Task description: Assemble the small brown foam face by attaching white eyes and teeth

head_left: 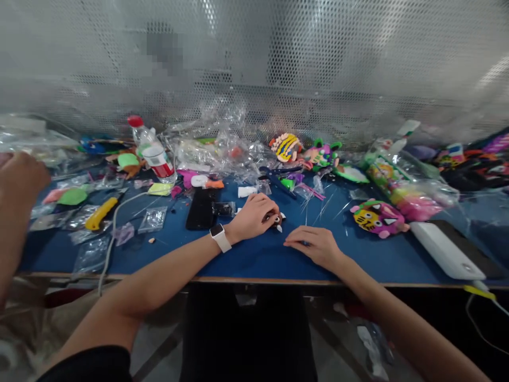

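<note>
Fingers of my left hand (254,215) close on a small brown-and-white craft figure (277,218), mostly hidden; my right hand (314,245) lies open beside it.

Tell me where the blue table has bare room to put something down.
The front strip of the table is bare, below the left hand and right hand. Another patch lies between the right hand and the tiger mask. The back, around the plastic wrap, bottle and phone, is crowded.
</note>
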`<state>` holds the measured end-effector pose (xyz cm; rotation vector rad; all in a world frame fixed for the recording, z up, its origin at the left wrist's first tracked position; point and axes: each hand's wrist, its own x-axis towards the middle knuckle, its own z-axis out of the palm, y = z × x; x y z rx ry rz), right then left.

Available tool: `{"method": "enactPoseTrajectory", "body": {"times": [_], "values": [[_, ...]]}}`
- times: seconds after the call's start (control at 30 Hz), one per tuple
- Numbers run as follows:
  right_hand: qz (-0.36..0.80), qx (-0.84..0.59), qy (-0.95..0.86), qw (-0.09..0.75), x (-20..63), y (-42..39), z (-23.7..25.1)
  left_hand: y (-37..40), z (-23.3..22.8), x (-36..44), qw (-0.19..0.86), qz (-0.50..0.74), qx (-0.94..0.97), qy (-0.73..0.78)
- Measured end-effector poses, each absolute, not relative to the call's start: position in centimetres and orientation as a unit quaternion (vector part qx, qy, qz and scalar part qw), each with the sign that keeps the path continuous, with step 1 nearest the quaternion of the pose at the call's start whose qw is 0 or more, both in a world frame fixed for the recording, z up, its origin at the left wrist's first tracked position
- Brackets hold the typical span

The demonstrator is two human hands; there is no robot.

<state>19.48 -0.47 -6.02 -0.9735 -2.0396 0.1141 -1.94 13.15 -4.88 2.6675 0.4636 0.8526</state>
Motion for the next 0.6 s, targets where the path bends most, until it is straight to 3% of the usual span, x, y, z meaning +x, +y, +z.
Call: {"method": "enactPoseTrajectory", "body": {"times": [0.2, 0.6], "values": [[0.008, -0.452, -0.738, 0.502, 18.2, -2.5, -6.5, 13.5, -4.6, -2.0, 0.123, 0.318, 0.924, 0.171], [-0.018, -0.474, -0.726, 0.497, 17.5, -2.5, -7.9, 14.7, -4.7, -2.7, 0.021, 0.340, 0.909, 0.239]]}}
